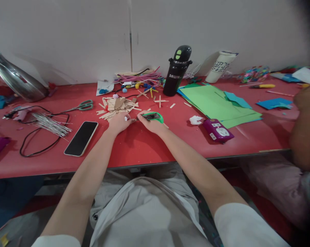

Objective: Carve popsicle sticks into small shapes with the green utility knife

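At the near edge of a loose heap of wooden craft sticks [119,104], my left hand [119,122] is closed with its fingertips pinched. Whatever they pinch is too small to make out, and a small whitish thing shows at its fingers. Just to the right, my right hand [152,124] is wrapped round a green-and-black hand tool [157,117], whose exact kind I cannot tell. Its front end points left toward my left fingertips, and the two hands almost meet over the red table [141,151].
A phone [81,139], thin metal wires [52,125] and scissors [85,105] lie left. A black bottle [176,72] stands behind. Rightward are green paper sheets [208,99], a purple tissue pack [218,130], a white tumbler [220,67] and another person's arm [306,127].
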A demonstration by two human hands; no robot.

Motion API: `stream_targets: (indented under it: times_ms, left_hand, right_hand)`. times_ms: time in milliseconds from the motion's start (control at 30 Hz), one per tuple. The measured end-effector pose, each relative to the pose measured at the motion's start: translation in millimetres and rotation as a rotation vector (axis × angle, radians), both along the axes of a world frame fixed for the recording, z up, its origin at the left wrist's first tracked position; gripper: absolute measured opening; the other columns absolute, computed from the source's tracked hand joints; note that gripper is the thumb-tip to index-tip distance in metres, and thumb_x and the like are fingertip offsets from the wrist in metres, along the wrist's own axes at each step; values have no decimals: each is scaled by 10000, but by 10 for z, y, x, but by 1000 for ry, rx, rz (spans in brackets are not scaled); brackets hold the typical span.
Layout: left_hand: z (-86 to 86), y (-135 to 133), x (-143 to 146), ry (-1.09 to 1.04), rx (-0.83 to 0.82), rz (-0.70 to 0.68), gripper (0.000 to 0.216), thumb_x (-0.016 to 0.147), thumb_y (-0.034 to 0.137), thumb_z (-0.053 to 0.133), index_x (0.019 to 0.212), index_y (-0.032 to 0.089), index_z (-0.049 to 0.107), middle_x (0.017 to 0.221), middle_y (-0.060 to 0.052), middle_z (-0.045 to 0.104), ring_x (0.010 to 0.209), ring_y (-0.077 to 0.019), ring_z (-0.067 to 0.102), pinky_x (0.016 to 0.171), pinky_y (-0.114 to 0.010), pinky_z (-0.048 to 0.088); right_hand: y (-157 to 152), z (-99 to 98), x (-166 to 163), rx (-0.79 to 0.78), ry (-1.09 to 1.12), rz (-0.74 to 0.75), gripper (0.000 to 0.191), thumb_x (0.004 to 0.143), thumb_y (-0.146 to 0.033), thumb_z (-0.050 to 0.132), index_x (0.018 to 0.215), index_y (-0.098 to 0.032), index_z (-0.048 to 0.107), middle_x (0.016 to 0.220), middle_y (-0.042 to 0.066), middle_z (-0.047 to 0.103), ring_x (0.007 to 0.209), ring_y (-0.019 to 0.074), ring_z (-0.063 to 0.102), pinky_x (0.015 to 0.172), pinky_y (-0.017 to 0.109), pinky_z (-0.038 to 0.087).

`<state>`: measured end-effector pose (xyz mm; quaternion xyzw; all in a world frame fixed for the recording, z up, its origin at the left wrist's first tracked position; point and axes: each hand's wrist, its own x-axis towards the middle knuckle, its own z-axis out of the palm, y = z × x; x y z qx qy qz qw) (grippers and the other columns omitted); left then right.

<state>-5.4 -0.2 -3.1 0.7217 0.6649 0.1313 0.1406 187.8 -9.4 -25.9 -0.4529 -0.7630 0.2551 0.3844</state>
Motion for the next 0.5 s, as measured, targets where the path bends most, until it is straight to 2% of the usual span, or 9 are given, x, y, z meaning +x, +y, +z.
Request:
stream_targets:
  times_ms: [500]
  left_hand:
    - [-39,27,-14,16,28,3,316,843,574,649,889,268,712,1089,-59,753,1057,-280,667,852,-366,512]
  right_hand:
    - [-19,6,14,14,3,6,267,977,-454,477,878,-265,637,959,28,735,981,224,689,941,372,527]
